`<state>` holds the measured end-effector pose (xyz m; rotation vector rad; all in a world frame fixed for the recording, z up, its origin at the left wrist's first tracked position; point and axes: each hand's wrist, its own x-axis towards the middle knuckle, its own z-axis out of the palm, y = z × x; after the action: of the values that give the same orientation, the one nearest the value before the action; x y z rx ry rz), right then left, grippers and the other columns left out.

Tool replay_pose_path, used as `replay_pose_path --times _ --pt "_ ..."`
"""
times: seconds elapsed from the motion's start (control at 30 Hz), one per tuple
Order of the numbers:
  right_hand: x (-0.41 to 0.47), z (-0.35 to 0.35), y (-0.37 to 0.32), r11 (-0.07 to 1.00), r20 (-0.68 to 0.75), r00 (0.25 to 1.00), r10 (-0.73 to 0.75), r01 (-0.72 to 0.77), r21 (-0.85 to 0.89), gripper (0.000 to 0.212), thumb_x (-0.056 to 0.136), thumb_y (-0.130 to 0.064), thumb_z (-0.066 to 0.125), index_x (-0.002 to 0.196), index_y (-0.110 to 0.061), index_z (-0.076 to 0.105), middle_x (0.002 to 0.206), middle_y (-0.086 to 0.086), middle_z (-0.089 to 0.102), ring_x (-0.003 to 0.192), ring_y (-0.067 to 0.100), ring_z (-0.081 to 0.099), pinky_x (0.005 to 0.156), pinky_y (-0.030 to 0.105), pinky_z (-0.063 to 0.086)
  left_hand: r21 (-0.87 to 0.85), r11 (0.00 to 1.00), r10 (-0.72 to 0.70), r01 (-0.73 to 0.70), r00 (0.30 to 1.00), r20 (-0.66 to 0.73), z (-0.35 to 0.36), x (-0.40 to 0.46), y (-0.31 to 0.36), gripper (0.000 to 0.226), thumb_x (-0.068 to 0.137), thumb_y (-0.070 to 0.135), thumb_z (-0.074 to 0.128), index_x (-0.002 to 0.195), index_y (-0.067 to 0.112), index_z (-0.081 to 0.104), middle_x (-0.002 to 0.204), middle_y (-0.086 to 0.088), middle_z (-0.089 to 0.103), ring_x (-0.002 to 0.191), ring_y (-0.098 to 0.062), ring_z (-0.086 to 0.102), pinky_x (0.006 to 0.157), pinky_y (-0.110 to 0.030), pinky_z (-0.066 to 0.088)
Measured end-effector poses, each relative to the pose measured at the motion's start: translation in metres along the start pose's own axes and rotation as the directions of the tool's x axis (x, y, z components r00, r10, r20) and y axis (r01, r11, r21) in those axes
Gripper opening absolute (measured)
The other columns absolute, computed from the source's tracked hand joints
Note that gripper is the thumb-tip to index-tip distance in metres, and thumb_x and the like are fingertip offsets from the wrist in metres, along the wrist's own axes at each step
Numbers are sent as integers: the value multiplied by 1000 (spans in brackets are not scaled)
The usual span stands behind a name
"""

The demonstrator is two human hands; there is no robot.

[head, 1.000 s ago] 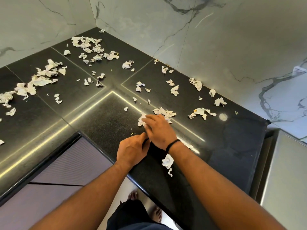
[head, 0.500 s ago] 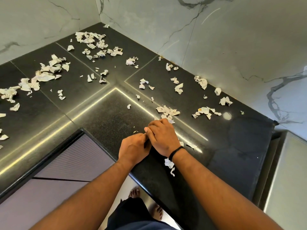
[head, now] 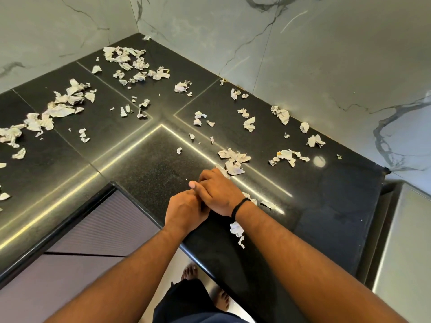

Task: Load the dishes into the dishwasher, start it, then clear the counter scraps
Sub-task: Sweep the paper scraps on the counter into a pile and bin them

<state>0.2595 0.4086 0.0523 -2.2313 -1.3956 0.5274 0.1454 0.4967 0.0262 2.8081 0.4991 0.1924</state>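
I can't tell what my left hand [head: 185, 212] and right hand [head: 219, 192] cover, pressed together near the counter [head: 149, 169] edge; paper scraps [head: 233, 159] lie beyond.

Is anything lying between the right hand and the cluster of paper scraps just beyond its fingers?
Nothing visible does. The right hand rests on the black counter with its fingertips at the near edge of the scrap cluster. The left hand sits beside it on the near side, not in the way.
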Motion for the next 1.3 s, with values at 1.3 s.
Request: replay_pose_path --times 1.3 --pt "-17 9 27 873 -435 857 274 -412 -260 26 87 -31 60 106 -16 69 111 4 57 101 25 51 81 38 52 27 998 66 -63 991 -119 -23 78 -111 42 103 46 40 133 29 62 86 6 63 73 -16 65 54 -31 50"
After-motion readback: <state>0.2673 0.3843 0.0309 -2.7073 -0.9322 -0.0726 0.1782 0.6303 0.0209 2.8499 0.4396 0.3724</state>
